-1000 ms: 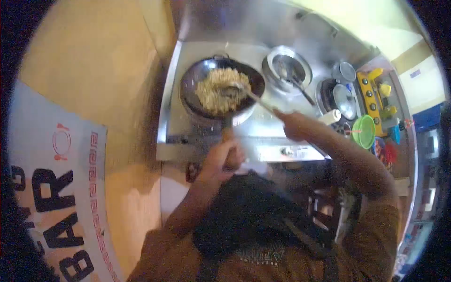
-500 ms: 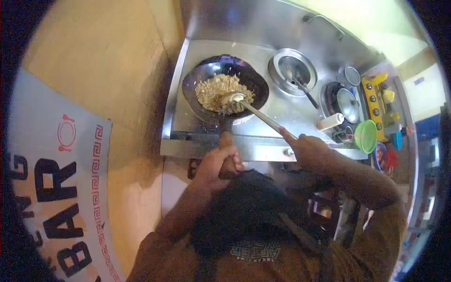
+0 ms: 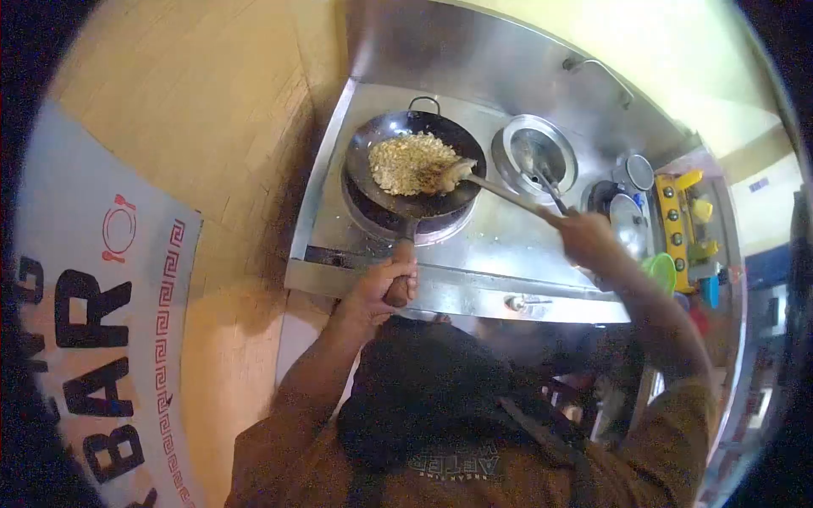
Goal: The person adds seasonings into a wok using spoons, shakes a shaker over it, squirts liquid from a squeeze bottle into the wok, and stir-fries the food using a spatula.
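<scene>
My left hand (image 3: 383, 286) is wrapped round the wooden handle of a dark wok (image 3: 360, 162), which sits tilted over a burner ring (image 3: 445, 231). Pale brown, grainy food that looks like fried rice (image 3: 405, 162) lies in the wok. In my right hand (image 3: 586, 240) is the long handle of a ladle (image 3: 514, 198). The ladle's head rests at the right side of the food, inside the wok.
A second burner ring (image 3: 555, 127) with a dark-handled utensil stands to the right. Farther right are a metal lid (image 3: 627, 222), a green bowl (image 3: 660, 273) and a yellow stove (image 3: 671, 216). A steel backsplash (image 3: 474, 63) rises behind; a banner (image 3: 161, 356) hangs left.
The wok has settled lower and more level over its burner, its far loop handle now visible. My right hand has moved right, taking the ladle's head to the food's right edge.
</scene>
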Motion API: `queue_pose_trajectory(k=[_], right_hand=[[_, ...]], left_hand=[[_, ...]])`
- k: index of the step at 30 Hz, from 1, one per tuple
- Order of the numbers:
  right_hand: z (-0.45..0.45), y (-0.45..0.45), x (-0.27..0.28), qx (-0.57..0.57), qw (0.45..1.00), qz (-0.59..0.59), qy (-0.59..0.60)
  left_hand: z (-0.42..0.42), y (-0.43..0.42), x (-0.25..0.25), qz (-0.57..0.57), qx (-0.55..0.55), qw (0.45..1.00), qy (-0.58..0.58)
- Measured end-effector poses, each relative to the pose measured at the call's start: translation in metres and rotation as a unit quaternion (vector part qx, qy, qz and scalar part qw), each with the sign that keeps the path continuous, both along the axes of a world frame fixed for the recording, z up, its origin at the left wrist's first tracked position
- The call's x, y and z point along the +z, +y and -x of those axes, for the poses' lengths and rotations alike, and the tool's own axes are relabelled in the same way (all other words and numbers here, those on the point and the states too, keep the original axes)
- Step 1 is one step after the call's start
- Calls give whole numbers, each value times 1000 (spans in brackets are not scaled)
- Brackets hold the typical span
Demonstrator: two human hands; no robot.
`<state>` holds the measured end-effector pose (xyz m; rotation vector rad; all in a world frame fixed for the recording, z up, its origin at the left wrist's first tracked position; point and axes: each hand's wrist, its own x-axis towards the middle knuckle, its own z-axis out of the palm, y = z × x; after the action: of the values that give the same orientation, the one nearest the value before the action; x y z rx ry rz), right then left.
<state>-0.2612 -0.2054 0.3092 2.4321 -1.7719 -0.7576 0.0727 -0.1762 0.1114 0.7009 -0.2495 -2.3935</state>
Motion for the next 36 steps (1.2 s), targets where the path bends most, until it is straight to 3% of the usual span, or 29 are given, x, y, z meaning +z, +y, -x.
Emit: queue_pose_trajectory(k=[3, 7, 9, 12, 13, 14, 16, 20, 25, 29, 33, 34, 35, 36], right_hand=[[3, -19, -79, -104, 985, -40, -132], [5, -48, -171, 4, 907, 157, -391], [-26, -81, -185, -99, 892, 107, -427], [-45, -82, -167, -105, 945, -36, -309], [-45, -71, -143, -110, 971, -73, -198], [-29, -66, -130, -75, 973, -93, -199], [-20, -62, -114, -84, 977, -87, -176], [-63, -86, -161, -72, 967, -26, -244], [-68, -15, -69, -45, 992, -110, -30], [-77, -45, -134, -59, 988, 35, -136], [-84, -1, -120, -21, 997, 22, -78], [-75, 13, -102, -3, 999, 11, -43], [-68, 10, -90, -58, 997, -47, -36], [-53, 4, -101, -21, 999, 17, -33]], left_hand=[[-2, 4, -26, 1, -10, 1000, -18], [-4, 1, -23, -3, 11, 998, -59], [-2, -1, -25, 0, 11, 997, -81], [0, -5, -35, 11, 10, 994, -104], [-1, -3, -39, 11, 7, 994, -111], [-1, 0, -38, 12, 8, 994, -110], [1, -1, -33, 19, 15, 994, -104], [1, -3, -46, 26, 2, 996, -80], [-8, -14, -61, 36, -31, 998, -44], [-12, -14, -64, 13, -31, 999, -8], [-10, 1, -39, -14, -15, 1000, -2], [-1, 4, -23, -21, -9, 1000, 0], [13, 7, 2, -25, 7, 1000, -2], [29, 18, 31, -36, 18, 999, -6]])
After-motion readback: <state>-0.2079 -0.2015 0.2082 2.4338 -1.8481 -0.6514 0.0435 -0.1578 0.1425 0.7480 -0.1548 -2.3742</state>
